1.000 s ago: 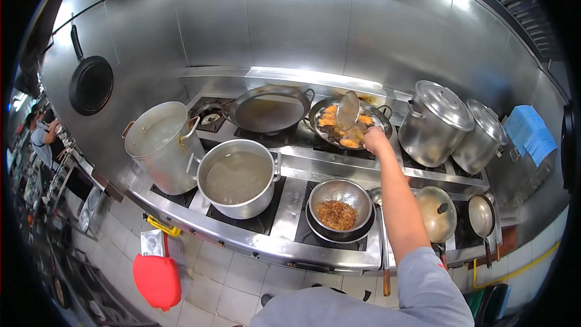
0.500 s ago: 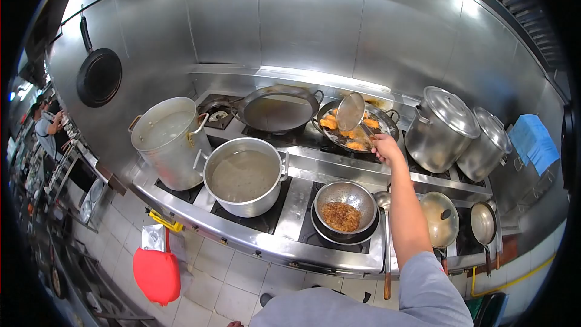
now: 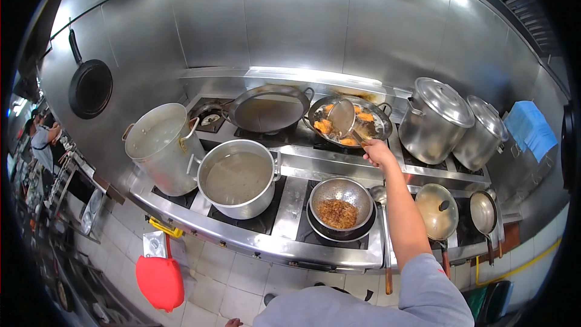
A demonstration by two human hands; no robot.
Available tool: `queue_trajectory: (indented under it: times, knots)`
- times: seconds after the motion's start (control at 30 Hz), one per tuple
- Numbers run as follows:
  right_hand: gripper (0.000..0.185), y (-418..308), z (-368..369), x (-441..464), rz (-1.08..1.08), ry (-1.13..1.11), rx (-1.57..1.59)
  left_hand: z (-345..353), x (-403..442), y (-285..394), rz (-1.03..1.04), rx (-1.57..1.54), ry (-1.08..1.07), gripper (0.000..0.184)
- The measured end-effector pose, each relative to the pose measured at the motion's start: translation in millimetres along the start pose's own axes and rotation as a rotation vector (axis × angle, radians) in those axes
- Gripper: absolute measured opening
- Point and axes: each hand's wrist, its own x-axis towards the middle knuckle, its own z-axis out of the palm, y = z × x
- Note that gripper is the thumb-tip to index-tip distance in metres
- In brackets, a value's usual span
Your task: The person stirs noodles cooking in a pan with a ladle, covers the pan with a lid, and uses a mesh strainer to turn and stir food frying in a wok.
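Note:
My right hand (image 3: pixel 379 154) is closed round the wooden handle of a skimmer (image 3: pixel 342 117). The skimmer's round mesh head is tilted over a wok (image 3: pixel 387 128) of hot oil at the back of the stove. Orange-brown fried pieces (image 3: pixel 322 126) lie in the oil around the mesh head; whether it touches the oil I cannot tell. Only a sliver of my left hand (image 3: pixel 233 323) shows at the bottom edge, its fingers mostly out of view. Below the wok, a perforated metal bowl (image 3: pixel 354 189) with brown fried bits (image 3: pixel 337 213) rests in a dark pan.
Left on the stove are a tall pot (image 3: pixel 160 166), a wide pot of cloudy liquid (image 3: pixel 242 206) and a large wok (image 3: pixel 266 112). Lidded pots (image 3: pixel 426 136) stand at the right. A long-handled ladle (image 3: pixel 388 248) lies beside my forearm. Another person (image 3: pixel 42 145) is far left.
The skimmer head has moved lower over the wok, and my right hand has come slightly nearer with it. The whole view has shifted a little.

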Motion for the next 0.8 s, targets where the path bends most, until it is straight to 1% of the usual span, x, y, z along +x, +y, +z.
queue_trajectory:
  times: [0.07,0.13,0.17,0.2,0.3,0.57,0.8]
  knots:
    - [0.026,4.5,-2.7,2.6,0.014,-0.027,0.044,-1.1,14.7,-3.3,-0.023,0.016,-0.008,0.046]
    - [0.031,8.6,-8.4,-0.8,0.114,-0.082,0.349,-1.6,26.0,-9.1,-0.033,0.018,-0.011,0.046]
    - [0.032,11.7,-11.3,-3.5,0.130,-0.060,0.408,-2.6,29.1,-13.1,-0.038,0.016,-0.010,0.046]
    - [0.032,12.8,-13.6,-6.4,0.129,-0.063,0.406,-3.2,30.3,-16.8,-0.046,0.017,-0.012,0.046]
    - [0.042,16.0,-21.5,-13.0,0.063,-0.070,0.429,-7.2,31.7,-28.1,-0.067,0.029,-0.020,0.046]
    - [0.046,1.3,-27.6,-32.4,-0.032,-0.048,0.351,-16.3,40.7,-51.9,-0.109,0.078,-0.063,0.046]
    - [0.051,-7.3,-9.7,-20.0,-0.064,-0.043,0.291,-10.1,41.7,-32.8,-0.083,0.073,-0.053,0.047]
